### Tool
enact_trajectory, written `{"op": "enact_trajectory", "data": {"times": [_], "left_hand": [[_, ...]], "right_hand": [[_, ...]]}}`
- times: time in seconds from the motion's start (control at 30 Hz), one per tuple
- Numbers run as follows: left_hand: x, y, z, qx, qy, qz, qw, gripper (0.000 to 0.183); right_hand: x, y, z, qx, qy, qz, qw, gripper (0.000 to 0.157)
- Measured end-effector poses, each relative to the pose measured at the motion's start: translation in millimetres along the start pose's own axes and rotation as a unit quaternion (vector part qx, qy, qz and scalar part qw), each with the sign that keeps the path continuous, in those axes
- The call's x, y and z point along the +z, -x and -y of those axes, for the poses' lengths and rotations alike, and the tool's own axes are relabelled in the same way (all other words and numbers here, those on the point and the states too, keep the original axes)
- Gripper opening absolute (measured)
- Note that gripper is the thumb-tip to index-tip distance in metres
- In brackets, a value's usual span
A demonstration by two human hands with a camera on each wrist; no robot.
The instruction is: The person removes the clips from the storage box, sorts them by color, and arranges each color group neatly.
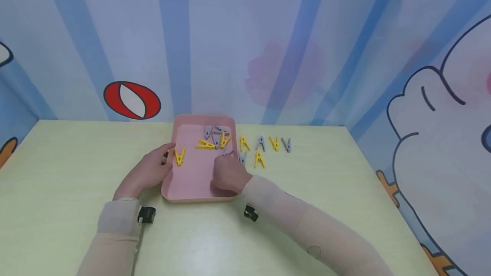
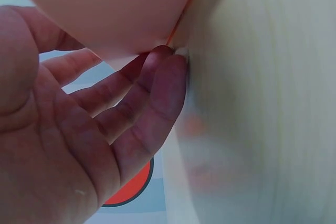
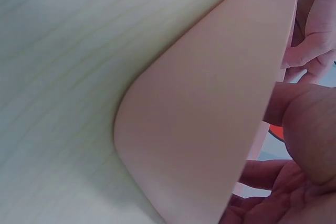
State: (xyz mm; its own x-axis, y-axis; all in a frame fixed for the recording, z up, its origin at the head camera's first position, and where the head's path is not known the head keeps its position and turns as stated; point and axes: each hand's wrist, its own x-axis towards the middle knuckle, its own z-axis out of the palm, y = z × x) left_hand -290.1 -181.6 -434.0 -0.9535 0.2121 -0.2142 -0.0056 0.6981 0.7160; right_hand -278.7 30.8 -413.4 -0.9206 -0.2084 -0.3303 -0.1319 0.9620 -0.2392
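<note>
The left hand (image 1: 147, 169) grips the pink tray (image 1: 192, 182) by its side, a yellow clothespin (image 1: 179, 157) lies just right of those fingers, the right hand (image 1: 231, 173) reaches inside, fingertips hidden, grasp undeterminable, and further clothespins (image 1: 259, 159) lie beyond its knuckles, rightward.

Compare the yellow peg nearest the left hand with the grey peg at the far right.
Colour: the yellow peg is bright; the grey peg is duller.
Place: the yellow peg lies in the pink tray; the grey peg lies on the table.
Shared: both form a V opening toward the wall.
</note>
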Motion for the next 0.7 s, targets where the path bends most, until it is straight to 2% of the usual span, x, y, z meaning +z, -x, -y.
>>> {"op": "enact_trajectory", "data": {"times": [0.23,0.5,0.7], "left_hand": [[-4.2,3.4,2.7,-0.009,-0.007,0.0,0.9999,0.061],[-1.5,1.9,0.9,0.001,-0.004,0.001,1.0,0.061],[1.2,-0.7,-0.3,0.001,-0.008,0.0,1.0,0.061]], "right_hand": [[-0.8,-2,1,-0.029,-0.015,-0.011,0.999,0.024],[-6.3,2,-6,-0.04,-0.048,-0.043,0.997,0.026],[-14.7,4,-12,-0.03,-0.104,-0.048,0.993,0.046]]}}
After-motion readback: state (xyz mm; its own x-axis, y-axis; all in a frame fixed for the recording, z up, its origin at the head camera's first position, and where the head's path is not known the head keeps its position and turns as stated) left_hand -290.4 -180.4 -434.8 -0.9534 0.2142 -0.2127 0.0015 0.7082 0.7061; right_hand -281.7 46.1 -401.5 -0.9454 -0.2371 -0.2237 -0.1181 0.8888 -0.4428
